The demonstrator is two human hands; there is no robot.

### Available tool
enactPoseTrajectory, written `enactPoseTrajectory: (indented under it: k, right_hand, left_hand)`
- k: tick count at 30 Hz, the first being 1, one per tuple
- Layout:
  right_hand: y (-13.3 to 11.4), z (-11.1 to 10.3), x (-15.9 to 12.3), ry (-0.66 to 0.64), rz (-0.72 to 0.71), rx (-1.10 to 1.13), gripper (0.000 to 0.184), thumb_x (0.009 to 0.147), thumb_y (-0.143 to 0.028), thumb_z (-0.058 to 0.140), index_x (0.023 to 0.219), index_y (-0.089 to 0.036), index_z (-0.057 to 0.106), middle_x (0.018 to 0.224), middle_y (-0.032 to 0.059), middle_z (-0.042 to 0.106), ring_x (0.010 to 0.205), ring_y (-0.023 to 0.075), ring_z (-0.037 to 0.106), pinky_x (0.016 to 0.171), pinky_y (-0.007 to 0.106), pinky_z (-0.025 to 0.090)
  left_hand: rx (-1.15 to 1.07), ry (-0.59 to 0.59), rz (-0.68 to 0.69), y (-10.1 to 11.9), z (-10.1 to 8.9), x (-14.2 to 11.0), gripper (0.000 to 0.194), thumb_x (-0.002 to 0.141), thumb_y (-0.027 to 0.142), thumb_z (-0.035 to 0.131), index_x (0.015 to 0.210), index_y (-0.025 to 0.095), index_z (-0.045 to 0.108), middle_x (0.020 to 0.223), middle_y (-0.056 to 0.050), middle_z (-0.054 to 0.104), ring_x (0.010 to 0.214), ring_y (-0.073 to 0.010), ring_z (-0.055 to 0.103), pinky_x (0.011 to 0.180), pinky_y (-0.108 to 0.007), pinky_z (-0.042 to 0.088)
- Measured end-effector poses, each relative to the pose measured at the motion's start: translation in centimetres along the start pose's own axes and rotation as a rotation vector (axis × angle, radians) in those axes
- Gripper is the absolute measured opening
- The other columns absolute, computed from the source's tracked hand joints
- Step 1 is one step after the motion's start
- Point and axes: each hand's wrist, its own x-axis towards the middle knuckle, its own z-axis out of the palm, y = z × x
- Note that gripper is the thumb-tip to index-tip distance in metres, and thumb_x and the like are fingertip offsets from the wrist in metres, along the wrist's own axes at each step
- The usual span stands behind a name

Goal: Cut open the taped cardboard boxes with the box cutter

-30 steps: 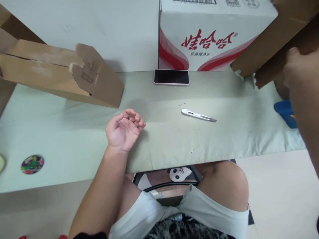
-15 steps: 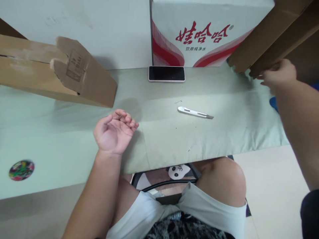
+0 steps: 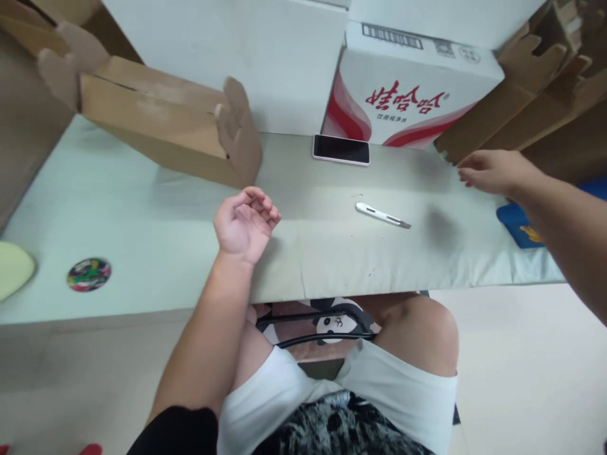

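My left hand (image 3: 247, 222) hovers palm up over the near side of the table, its fingers loosely curled and nothing in it. A long brown cardboard box (image 3: 161, 120) with notched end flaps stands just beyond it. To the right, my right hand (image 3: 496, 172) is in the air above the table, casting a shadow below. Its fingers are loosely bent, with no object visible in them. Between the hands lies a white utility knife (image 3: 382, 215) with its blade end pointing right. Several brown cardboard boxes (image 3: 502, 95) stand behind my right hand.
A phone (image 3: 341, 150) lies before a white-and-red carton (image 3: 417, 95). A blue item (image 3: 519, 224) sits under my right forearm. On the left are a round colourful sticker (image 3: 89, 274) and a pale yellow-green object (image 3: 14, 270). The table's cloth edge (image 3: 303, 296) runs above my knees.
My right hand has come away from the brown box at the right and moved left over the table. My left hand keeps its palm-up pose. The view has shifted, showing more on the left.
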Motion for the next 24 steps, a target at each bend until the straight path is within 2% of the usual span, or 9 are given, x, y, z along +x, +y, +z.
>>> enactPoseTrajectory:
  k: [3, 5, 7, 9, 11, 14, 16, 19, 24]
  right_hand:
    - [-6.2, 1.6, -2.2, -0.078, -0.204, -0.092, 0.009, 0.086, -0.012, 0.072, 0.092, -0.019, 0.072, 0.086, 0.0088, 0.072, 0.094, 0.0240, 0.066, 0.099, 0.045, 0.045]
    - [-10.8, 3.0, -3.9, -0.114, -0.365, -0.099, 0.022, 0.088, -0.014, 0.070, 0.109, -0.022, 0.073, 0.108, 0.0093, 0.074, 0.108, 0.0267, 0.066, 0.106, 0.044, 0.046]
    - [-15.7, 4.3, -5.9, -0.104, -0.646, -0.043, 0.036, 0.091, -0.016, 0.068, 0.125, -0.025, 0.069, 0.131, 0.0093, 0.069, 0.124, 0.0323, 0.061, 0.113, 0.050, 0.046]
    - [-20.6, 5.0, -7.8, -0.043, -0.888, 0.121, 0.043, 0.089, -0.012, 0.065, 0.128, -0.029, 0.066, 0.142, 0.0076, 0.063, 0.138, 0.0355, 0.054, 0.119, 0.054, 0.045]
    - [-25.1, 5.5, -9.5, -0.026, -1.012, 0.198, 0.055, 0.084, -0.003, 0.063, 0.129, -0.034, 0.063, 0.149, 0.0014, 0.058, 0.143, 0.0330, 0.050, 0.122, 0.050, 0.046]
    - [-30.0, 6.0, -10.8, 0.013, -1.086, 0.240, 0.050, 0.090, -0.001, 0.054, 0.126, -0.035, 0.064, 0.148, -0.0034, 0.060, 0.146, 0.0282, 0.049, 0.129, 0.051, 0.040]
    - [-31.9, 6.6, -10.8, 0.014, -1.089, 0.218, 0.037, 0.094, -0.005, 0.051, 0.117, -0.030, 0.067, 0.139, -0.0012, 0.066, 0.148, 0.0276, 0.046, 0.129, 0.055, 0.036]
    - [-32.4, 7.4, -10.2, 0.071, -1.007, 0.100, 0.020, 0.094, -0.009, 0.054, 0.089, -0.023, 0.067, 0.119, 0.0033, 0.073, 0.145, 0.0295, 0.050, 0.124, 0.056, 0.038]
    - [-28.1, 7.1, -10.0, 0.227, -0.923, -0.016, 0.021, 0.077, -0.006, 0.056, 0.071, -0.025, 0.054, 0.100, 0.0049, 0.075, 0.121, 0.0300, 0.065, 0.106, 0.053, 0.049]
  left_hand:
    - [-0.013, -0.002, 0.027, 0.8, -0.6, -0.7, 0.022, 0.089, 0.032, 0.055, 0.073, 0.021, 0.065, 0.065, -0.002, 0.061, 0.059, -0.0141, 0.060, 0.063, -0.028, 0.057]
    - [-0.021, 0.004, 0.044, 1.3, -1.0, -1.1, 0.022, 0.089, 0.033, 0.055, 0.073, 0.021, 0.064, 0.065, -0.001, 0.060, 0.058, -0.0135, 0.060, 0.063, -0.026, 0.056]
    - [-0.041, 0.013, 0.055, 1.7, -1.5, -1.4, 0.023, 0.090, 0.034, 0.056, 0.072, 0.021, 0.064, 0.065, -0.001, 0.059, 0.058, -0.0133, 0.060, 0.063, -0.026, 0.055]
    - [-0.066, 0.025, 0.065, 2.0, -1.9, -1.4, 0.024, 0.090, 0.033, 0.055, 0.072, 0.021, 0.063, 0.065, -0.001, 0.059, 0.056, -0.0132, 0.059, 0.062, -0.027, 0.055]
    - [-0.089, 0.034, 0.078, 2.2, -2.1, -1.4, 0.025, 0.091, 0.031, 0.052, 0.071, 0.020, 0.063, 0.064, -0.001, 0.059, 0.056, -0.0133, 0.057, 0.062, -0.028, 0.054]
    - [-0.108, 0.039, 0.090, 2.6, -2.2, -1.5, 0.029, 0.092, 0.030, 0.048, 0.069, 0.020, 0.063, 0.063, -0.001, 0.058, 0.055, -0.0128, 0.056, 0.060, -0.027, 0.052]
    - [-0.105, 0.038, 0.088, 2.8, -2.1, -1.6, 0.030, 0.093, 0.032, 0.049, 0.069, 0.020, 0.062, 0.063, -0.001, 0.057, 0.055, -0.0123, 0.057, 0.059, -0.026, 0.052]
    - [-0.094, 0.048, 0.098, 2.9, -1.9, -1.7, 0.029, 0.093, 0.037, 0.054, 0.070, 0.020, 0.061, 0.063, 0.000, 0.056, 0.054, -0.0121, 0.056, 0.060, -0.026, 0.052]
    - [-0.047, 0.187, 0.310, 2.2, -2.6, -0.5, 0.029, 0.089, 0.040, 0.057, 0.067, 0.022, 0.053, 0.059, 0.002, 0.047, 0.052, -0.0121, 0.050, 0.057, -0.025, 0.048]
